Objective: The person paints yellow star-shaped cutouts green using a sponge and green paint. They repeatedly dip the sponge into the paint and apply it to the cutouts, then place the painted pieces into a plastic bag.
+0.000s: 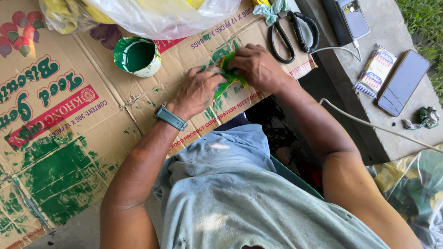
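Hands: left hand (198, 90), right hand (257, 67) both pinching green leaf piece (229, 78) | on cardboard (92, 115)

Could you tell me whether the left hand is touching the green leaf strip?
Touching: the head view shows the left hand pressing its fingertips onto the green leaf strip.

Outdoor makeshift workspace, paint-stained cardboard (69, 152), concrete ledge (369, 120), grass (427, 18)
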The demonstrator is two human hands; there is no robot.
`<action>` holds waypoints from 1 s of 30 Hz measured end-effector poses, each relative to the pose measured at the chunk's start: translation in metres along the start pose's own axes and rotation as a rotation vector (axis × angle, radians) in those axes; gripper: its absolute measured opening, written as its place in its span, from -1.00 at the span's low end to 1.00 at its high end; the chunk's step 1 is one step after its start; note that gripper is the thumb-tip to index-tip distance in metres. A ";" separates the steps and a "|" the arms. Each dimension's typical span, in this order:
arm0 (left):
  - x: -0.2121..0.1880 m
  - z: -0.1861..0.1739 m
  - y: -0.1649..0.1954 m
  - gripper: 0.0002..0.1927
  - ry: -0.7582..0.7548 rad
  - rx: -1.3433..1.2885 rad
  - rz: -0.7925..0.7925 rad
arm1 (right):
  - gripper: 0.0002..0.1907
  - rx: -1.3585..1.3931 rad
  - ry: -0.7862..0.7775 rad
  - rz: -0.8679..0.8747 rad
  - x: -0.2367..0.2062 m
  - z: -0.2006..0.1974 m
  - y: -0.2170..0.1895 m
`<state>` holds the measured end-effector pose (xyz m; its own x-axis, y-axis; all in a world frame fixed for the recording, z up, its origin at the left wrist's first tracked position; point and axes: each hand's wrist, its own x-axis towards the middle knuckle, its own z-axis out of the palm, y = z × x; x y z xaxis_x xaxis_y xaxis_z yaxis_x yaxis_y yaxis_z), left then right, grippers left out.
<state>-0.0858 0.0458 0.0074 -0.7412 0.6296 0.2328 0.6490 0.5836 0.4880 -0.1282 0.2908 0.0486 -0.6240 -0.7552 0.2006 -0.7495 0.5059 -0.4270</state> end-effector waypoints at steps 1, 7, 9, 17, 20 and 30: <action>0.000 0.000 -0.001 -0.71 0.017 -0.006 0.011 | -0.85 0.040 -0.035 -0.034 0.001 -0.003 0.002; 0.002 -0.002 -0.001 -0.70 -0.048 -0.004 -0.022 | -0.77 0.000 -0.114 -0.002 -0.014 -0.017 0.006; 0.003 -0.003 0.000 -0.71 -0.033 0.022 0.009 | -0.78 0.017 -0.150 -0.053 -0.017 -0.019 0.007; 0.006 -0.006 0.001 -0.72 0.004 0.020 0.018 | -0.86 0.084 -0.229 -0.043 -0.017 -0.026 0.011; 0.005 -0.005 0.004 -0.70 -0.044 0.050 0.001 | -0.79 0.176 -0.222 0.004 -0.020 -0.036 0.008; -0.003 0.003 0.003 -0.66 0.017 0.093 0.016 | -0.81 0.092 0.100 0.243 0.006 -0.007 -0.032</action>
<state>-0.0810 0.0479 0.0058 -0.7330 0.6310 0.2541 0.6732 0.6193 0.4040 -0.1094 0.2727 0.0697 -0.8055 -0.5687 0.1666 -0.5544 0.6238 -0.5510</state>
